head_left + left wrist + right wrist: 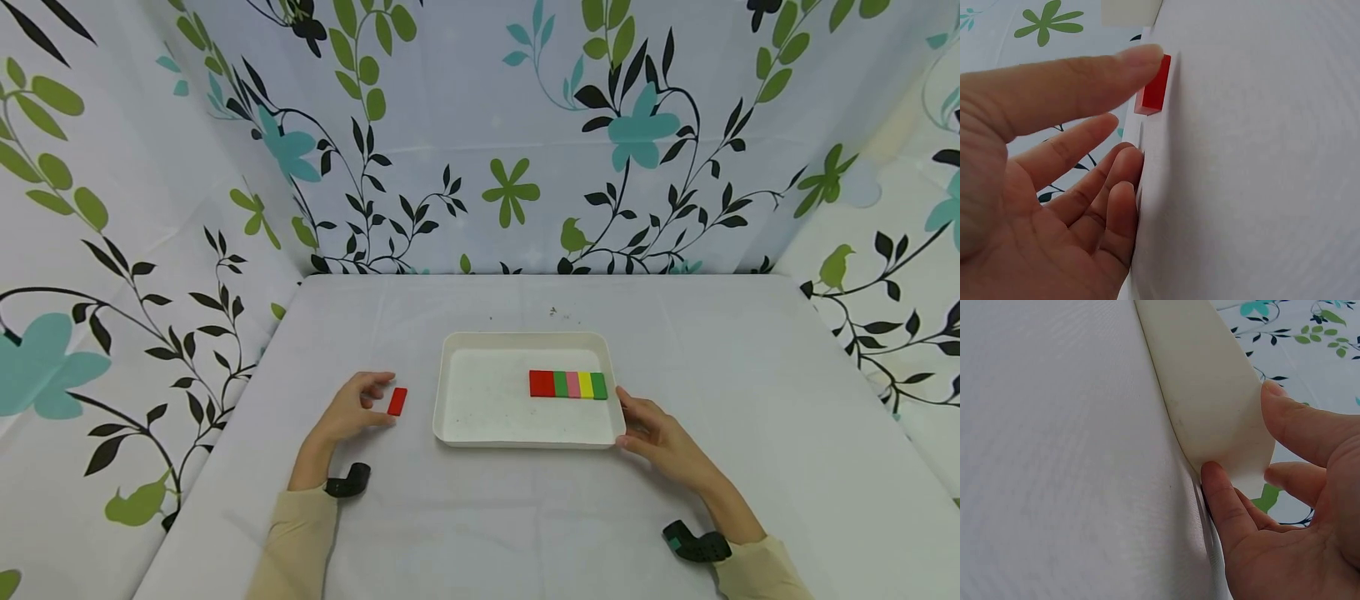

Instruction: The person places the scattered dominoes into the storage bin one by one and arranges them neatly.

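A small red block [397, 402] lies on the table left of the tray. My left hand [354, 408] is beside it, thumb and fingers spread around its left side; the head view shows a slight gap. In the left wrist view the thumb passes in front of the red block [1157, 90] and hides part of it. My right hand [660, 437] holds the white tray [487, 433] at its near right corner. The right wrist view shows fingertips against the tray's outer wall [1210, 394]. Inside the tray, a row of coloured blocks [573, 384] runs red, green, pink, yellow, green.
The table [480, 525] has a white cloth. Some small dark specks [555, 312] lie beyond the tray. A leaf-patterned curtain [480, 125] stands behind the table's far edge and along both sides.
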Action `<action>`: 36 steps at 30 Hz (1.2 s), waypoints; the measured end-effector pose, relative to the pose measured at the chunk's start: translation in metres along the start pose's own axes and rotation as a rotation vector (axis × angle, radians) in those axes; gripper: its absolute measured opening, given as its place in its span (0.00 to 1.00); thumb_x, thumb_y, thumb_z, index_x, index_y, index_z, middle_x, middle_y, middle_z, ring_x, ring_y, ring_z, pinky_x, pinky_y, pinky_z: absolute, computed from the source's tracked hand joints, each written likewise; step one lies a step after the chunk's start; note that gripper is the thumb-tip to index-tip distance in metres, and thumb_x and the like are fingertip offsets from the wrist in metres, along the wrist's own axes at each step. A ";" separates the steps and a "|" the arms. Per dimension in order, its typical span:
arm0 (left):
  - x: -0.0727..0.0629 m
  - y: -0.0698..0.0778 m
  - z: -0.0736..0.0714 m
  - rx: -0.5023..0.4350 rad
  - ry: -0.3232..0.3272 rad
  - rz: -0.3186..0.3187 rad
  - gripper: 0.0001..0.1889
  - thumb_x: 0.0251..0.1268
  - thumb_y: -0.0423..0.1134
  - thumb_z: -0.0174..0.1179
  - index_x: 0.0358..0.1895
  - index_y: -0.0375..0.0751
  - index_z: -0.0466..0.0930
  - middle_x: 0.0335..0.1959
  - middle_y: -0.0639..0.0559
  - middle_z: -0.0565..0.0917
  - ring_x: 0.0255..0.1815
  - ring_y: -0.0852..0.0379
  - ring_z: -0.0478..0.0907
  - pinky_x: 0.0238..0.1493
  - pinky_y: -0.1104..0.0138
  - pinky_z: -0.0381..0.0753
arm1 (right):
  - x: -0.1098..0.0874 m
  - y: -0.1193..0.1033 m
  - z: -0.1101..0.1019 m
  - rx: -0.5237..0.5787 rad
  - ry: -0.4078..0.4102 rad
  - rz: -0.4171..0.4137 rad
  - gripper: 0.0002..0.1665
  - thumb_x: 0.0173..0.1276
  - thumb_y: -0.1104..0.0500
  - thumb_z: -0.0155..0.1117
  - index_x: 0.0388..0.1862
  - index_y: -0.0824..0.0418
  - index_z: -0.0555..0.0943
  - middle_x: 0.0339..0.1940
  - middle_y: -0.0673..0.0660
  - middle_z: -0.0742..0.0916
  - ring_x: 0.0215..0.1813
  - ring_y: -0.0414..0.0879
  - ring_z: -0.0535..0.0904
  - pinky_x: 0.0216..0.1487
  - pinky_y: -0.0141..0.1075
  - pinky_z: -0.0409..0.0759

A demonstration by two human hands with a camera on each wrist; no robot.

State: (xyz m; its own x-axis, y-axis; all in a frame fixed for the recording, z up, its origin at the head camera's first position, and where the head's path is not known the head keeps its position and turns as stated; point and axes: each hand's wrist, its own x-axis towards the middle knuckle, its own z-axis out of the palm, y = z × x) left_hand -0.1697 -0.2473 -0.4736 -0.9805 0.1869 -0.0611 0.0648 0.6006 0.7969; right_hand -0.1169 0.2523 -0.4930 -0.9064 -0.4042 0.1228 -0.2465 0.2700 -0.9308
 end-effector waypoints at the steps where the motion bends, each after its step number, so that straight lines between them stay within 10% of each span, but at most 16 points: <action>1: 0.000 0.000 0.000 0.005 0.000 -0.001 0.36 0.46 0.29 0.74 0.64 0.32 0.73 0.55 0.37 0.74 0.49 0.46 0.71 0.50 0.60 0.71 | 0.000 0.000 0.000 -0.001 0.000 0.003 0.44 0.66 0.65 0.65 0.76 0.70 0.55 0.63 0.74 0.69 0.61 0.30 0.71 0.55 0.20 0.73; 36: 0.004 -0.001 0.008 0.018 0.039 -0.036 0.25 0.48 0.32 0.74 0.54 0.33 0.81 0.55 0.40 0.73 0.48 0.48 0.71 0.50 0.61 0.69 | 0.001 0.000 0.000 0.012 -0.011 -0.030 0.44 0.67 0.66 0.64 0.76 0.71 0.54 0.62 0.75 0.69 0.61 0.28 0.71 0.56 0.19 0.73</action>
State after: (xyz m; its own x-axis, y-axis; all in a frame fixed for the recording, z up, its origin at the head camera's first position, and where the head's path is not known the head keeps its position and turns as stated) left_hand -0.1720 -0.2414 -0.4794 -0.9887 0.1350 -0.0654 0.0328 0.6203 0.7837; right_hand -0.1175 0.2525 -0.4932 -0.8948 -0.4217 0.1467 -0.2692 0.2474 -0.9308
